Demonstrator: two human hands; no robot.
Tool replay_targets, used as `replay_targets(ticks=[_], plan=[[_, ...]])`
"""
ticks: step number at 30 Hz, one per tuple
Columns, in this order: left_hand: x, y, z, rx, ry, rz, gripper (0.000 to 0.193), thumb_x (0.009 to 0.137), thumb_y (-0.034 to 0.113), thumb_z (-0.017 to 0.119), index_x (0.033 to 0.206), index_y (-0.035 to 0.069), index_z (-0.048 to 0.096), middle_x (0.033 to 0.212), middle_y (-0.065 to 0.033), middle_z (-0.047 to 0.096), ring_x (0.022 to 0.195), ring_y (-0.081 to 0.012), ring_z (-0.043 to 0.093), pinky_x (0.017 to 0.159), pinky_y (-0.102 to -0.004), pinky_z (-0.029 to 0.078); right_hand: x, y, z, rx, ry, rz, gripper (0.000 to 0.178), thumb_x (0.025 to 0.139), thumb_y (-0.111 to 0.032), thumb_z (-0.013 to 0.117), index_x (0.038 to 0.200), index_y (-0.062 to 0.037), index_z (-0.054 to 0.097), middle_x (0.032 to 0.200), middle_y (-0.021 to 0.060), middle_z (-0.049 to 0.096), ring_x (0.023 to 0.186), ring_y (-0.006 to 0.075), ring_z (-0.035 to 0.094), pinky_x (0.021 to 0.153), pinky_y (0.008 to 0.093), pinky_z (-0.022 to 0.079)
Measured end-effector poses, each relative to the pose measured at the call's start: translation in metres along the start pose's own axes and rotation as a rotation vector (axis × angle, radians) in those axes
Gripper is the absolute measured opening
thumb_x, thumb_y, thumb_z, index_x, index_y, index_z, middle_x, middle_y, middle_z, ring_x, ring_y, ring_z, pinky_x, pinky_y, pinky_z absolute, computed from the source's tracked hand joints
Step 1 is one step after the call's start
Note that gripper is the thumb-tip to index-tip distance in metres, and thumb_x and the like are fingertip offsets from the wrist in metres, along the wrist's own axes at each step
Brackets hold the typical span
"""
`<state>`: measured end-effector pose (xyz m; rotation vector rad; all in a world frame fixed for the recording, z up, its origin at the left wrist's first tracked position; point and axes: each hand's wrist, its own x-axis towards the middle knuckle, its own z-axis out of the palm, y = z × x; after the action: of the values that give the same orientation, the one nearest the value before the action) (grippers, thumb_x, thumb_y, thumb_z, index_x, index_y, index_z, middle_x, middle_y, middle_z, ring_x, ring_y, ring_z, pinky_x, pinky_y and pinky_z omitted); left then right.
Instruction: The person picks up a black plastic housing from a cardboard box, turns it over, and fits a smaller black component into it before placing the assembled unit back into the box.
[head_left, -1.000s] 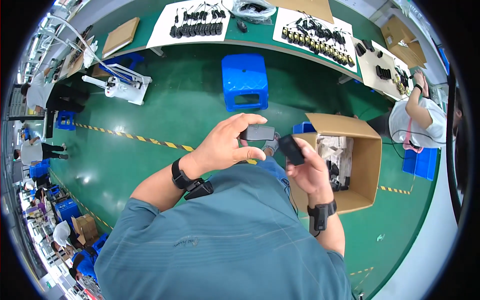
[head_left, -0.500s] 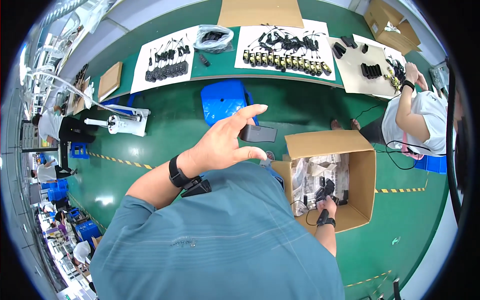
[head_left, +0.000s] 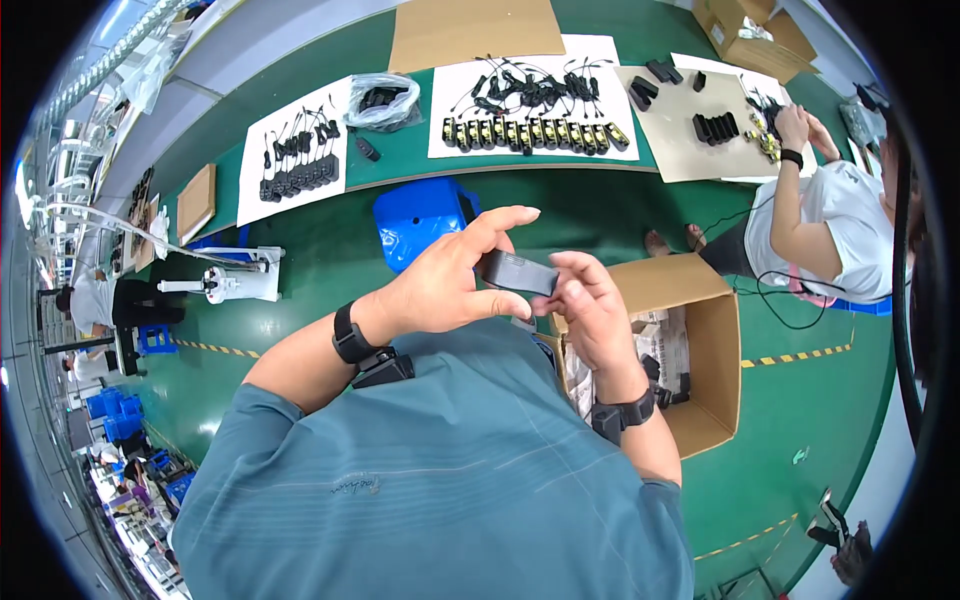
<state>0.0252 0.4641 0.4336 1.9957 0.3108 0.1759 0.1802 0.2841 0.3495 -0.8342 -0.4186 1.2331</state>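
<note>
A small black rectangular plastic casing is held up in front of my chest. My left hand holds its left end with the lower fingers, partly hidden; the thumb and index finger stretch out apart. At its right end, my right hand grips the casing between thumb and fingers. Below my right forearm stands an open cardboard box, with crumpled printed paper and several black parts inside. My right arm covers part of the box.
Beyond a blue stool, a green table bears rows of black cabled devices, yellow-and-black cylinders and a plastic bag of black parts. A co-worker handles parts at the right end.
My right hand has come up out of the cardboard box, leaving the black part there, and now grips the casing's right end. My left hand keeps hold. The view has shifted slightly.
</note>
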Motion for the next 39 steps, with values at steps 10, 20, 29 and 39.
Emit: replay_targets(ticks=[10,20,29,39], plan=[[-0.006,-0.007,-0.029,-0.096,0.116,0.144,0.088,0.084,0.012,0.083,0.156,0.010,0.032,0.088,-0.0042,0.057,0.081,-0.0143,0.057,0.070,-0.0289,0.046,0.034,-0.015,0.042,-0.246,-0.093,-0.070,0.024,0.098,-0.013,0.069,0.115,0.0003,0.060,0.110,0.0080,0.067,0.095,0.0142,0.065,0.088,0.0303,0.054],[-0.007,-0.008,-0.038,0.051,0.179,0.219,0.083,0.082,0.014,0.083,0.152,0.008,0.038,0.086,-0.0084,0.061,0.077,-0.0214,0.060,0.069,-0.0328,0.047,0.049,-0.013,0.047,-0.240,-0.092,-0.061,0.022,0.097,-0.011,0.071,0.114,-0.0001,0.061,0.111,0.0058,0.066,0.100,0.0115,0.062,0.091,0.0279,0.050],[-0.009,-0.006,-0.033,0.040,0.164,0.107,0.083,0.081,0.016,0.083,0.151,0.008,0.039,0.088,-0.0092,0.062,0.078,-0.0241,0.062,0.070,-0.0341,0.048,0.046,-0.005,0.039,-0.180,-0.103,0.004,0.020,0.098,-0.011,0.068,0.113,0.0008,0.061,0.103,0.0085,0.068,0.094,0.0139,0.064,0.087,0.0299,0.053],[0.007,-0.012,-0.025,0.038,0.075,0.066,0.077,0.086,0.013,0.077,0.152,0.010,0.039,0.103,-0.0081,0.063,0.083,-0.0189,0.063,0.073,-0.0324,0.049,0.046,-0.003,0.026,-0.295,-0.050,0.006,0.014,0.099,-0.008,0.065,0.109,0.0001,0.060,0.099,0.0075,0.068,0.085,0.0132,0.066,0.079,0.0286,0.056]])
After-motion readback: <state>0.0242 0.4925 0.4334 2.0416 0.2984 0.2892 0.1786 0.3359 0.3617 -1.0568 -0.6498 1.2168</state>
